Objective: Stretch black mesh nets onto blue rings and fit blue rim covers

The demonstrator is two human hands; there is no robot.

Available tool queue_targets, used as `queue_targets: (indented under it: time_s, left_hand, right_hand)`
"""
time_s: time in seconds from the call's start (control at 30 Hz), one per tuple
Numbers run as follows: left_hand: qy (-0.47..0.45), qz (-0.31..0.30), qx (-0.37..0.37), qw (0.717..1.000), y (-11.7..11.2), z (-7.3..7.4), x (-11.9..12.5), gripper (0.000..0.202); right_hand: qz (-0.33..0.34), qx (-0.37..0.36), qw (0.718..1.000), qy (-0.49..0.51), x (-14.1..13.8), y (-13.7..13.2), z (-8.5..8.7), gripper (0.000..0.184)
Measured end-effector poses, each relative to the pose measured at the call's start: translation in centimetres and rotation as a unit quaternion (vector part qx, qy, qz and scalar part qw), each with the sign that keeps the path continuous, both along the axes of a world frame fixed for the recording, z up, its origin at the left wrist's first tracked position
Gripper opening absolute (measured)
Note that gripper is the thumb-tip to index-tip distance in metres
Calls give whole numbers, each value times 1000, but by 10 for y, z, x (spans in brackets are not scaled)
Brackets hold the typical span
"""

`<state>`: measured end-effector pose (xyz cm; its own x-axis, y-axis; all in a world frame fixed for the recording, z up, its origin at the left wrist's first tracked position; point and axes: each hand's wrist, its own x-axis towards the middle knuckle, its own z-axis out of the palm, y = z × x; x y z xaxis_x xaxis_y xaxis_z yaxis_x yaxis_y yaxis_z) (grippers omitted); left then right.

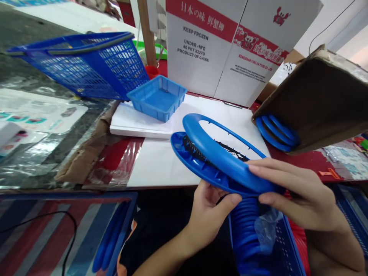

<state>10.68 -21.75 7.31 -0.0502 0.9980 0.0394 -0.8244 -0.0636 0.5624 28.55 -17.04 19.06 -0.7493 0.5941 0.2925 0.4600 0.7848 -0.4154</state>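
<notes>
At the centre of the frame, I pinch the lower blue ring (201,172) in my left hand (208,214), thumb at its near edge, while my right hand (299,188) pinches the right end of the upper blue ring (218,153). The two gape at the left, black mesh (195,149) showing between them. To my judgement, seating them well means lining up the small pegs with the ribs below, tucking the mesh clear of the rims, then pressing evenly from the close right end round. I see no lettering on the rings. The white carton (198,73) at the top reads "KEEP FROZEN", "UNDER -18°C", "40 PKT X227G", "PRODUCT OF CHINA" and "DONGSHAN YINGJIA FOOD CO. LTD.", with 日本の味 鲜蟹柳 on its red band; the smallest lines I cannot read.
</notes>
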Motion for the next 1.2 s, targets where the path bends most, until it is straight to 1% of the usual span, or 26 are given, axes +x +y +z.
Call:
queue_targets:
  time_s: [0.13, 0.33, 0.53, 0.7, 0.8, 0.93, 1.2]
  left_hand:
    - [8, -17, -6, 1000, -5, 0, -1, 26]
    - [9, -19, -1, 1000, -9, 2, -3, 24]
    - [11, -30, 9, 999, -8, 5, -4, 25]
    - [21, -45, 8, 999, -7, 7, -5, 39]
    - [19, -50, -6, 999, -8, 7, -5, 46]
    - [21, -53, -26, 998, -9, 8, -6, 47]
    - [29, -46, -23, 998, -10, 8, -5, 46]
  right_hand:
    - [24, -45, 999, 8, -11, -8, -3, 59]
    - [2, -84, 995, 47, -12, 2, -9, 55]
    - [23, -131, 989, 72, -12, 6, -7, 53]
    - [14, -131, 989, 64, -11, 7, -6, 52]
    - [19, -135, 989, 59, -11, 7, -5, 52]
    - [22, -138, 989, 56, -11, 7, -5, 52]
    - [27, -125, 990, 54, -12, 4, -6, 52]
